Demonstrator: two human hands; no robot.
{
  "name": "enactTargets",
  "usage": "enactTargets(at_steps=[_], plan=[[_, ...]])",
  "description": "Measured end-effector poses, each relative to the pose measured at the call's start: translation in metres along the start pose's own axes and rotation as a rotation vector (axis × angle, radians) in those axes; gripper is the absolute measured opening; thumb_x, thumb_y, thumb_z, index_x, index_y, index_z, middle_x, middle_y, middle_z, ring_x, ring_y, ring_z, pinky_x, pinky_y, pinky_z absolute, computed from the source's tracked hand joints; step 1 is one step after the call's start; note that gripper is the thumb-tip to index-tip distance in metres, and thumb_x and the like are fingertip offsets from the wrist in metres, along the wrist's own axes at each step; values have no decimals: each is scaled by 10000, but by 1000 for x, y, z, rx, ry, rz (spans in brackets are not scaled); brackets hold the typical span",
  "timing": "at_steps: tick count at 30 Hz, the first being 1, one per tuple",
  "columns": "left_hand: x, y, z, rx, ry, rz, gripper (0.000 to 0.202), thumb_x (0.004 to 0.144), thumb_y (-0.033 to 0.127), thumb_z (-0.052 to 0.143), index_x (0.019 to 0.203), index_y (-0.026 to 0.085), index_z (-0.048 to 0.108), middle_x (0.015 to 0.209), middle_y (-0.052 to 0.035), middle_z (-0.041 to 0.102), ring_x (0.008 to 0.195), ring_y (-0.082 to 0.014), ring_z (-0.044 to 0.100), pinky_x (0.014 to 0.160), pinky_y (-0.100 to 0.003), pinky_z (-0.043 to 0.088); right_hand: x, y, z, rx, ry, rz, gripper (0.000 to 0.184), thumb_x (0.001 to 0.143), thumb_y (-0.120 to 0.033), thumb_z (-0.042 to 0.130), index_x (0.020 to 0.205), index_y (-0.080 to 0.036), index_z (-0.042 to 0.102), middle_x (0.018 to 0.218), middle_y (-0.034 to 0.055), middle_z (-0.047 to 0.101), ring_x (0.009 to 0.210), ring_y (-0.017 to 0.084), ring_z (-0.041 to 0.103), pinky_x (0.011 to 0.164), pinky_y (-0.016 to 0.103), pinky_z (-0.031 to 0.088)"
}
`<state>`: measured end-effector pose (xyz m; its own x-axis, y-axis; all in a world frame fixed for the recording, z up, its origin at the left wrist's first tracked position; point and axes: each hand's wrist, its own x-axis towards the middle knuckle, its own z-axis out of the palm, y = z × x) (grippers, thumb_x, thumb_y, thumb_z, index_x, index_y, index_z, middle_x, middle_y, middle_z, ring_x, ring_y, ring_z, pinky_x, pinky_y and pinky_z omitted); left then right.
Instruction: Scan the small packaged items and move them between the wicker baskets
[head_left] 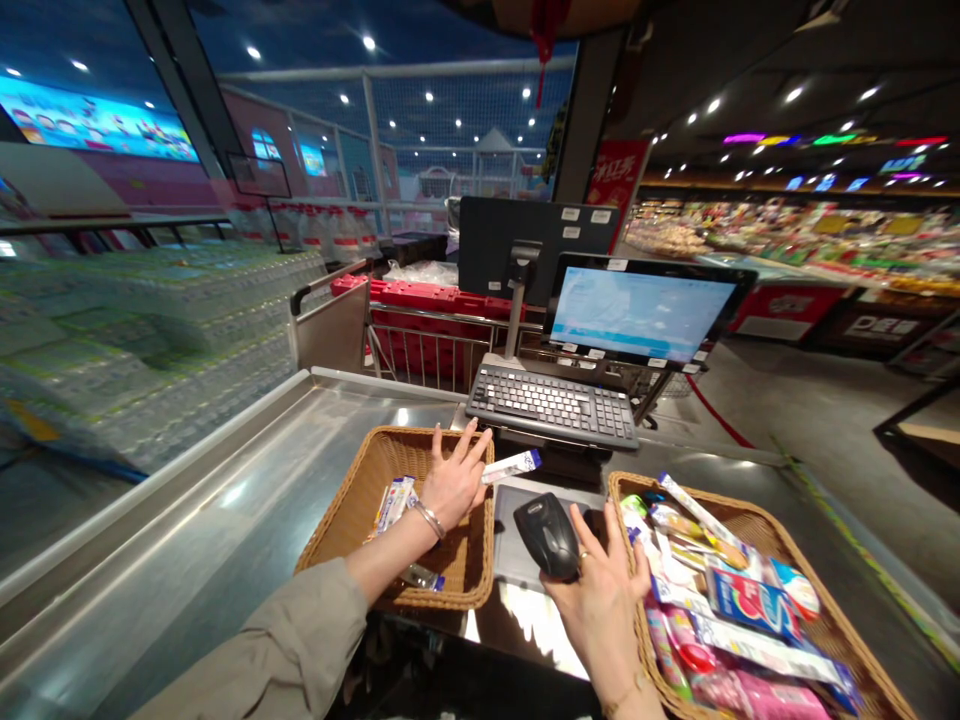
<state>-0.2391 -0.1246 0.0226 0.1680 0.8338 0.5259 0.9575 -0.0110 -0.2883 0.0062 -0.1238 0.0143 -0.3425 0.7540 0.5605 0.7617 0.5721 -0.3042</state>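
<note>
My left hand (452, 482) is over the left wicker basket (337, 500), fingers stretched forward. A slim white package with a blue end (512, 466) juts out from its thumb side, past the basket's rim, and looks held there. Beneath that hand, a few small white-and-blue packs (396, 503) and a clear item with a blue cap (422, 577) lie in the basket. My right hand (604, 595) has its fingers apart, between a black barcode scanner (547, 535) and the right wicker basket (626, 487). Its thumb is by the scanner's lower edge; contact is unclear.
Mixed packaged goods (750, 600) fill the right basket. A keyboard (551, 403) and a lit monitor (641, 310) stand behind the baskets. The metal counter (247, 480) has a raised edge at left, with stacked bottle packs (150, 350) beyond it.
</note>
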Motion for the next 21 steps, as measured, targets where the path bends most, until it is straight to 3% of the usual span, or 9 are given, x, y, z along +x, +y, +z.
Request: enactTargets(at_steps=[10,21], plan=[[1,0,0,-7,1,1,103,830,314,662,880,245,720,1534,-54,470,1522,-345,175,1139,-676,-224,-2,0,0,7,-16,19,167,746,-234,604,832,-273,741,1263,22,687,1407,357,388,1098,601,211],[2,1,0,-14,1,2,128,854,331,636,895,239,715,1555,-50,432,1507,-335,239,1146,-668,-227,-6,7,2,-91,-23,-17,194,759,-273,615,906,-269,741,1336,27,642,1426,375,337,1097,615,211]])
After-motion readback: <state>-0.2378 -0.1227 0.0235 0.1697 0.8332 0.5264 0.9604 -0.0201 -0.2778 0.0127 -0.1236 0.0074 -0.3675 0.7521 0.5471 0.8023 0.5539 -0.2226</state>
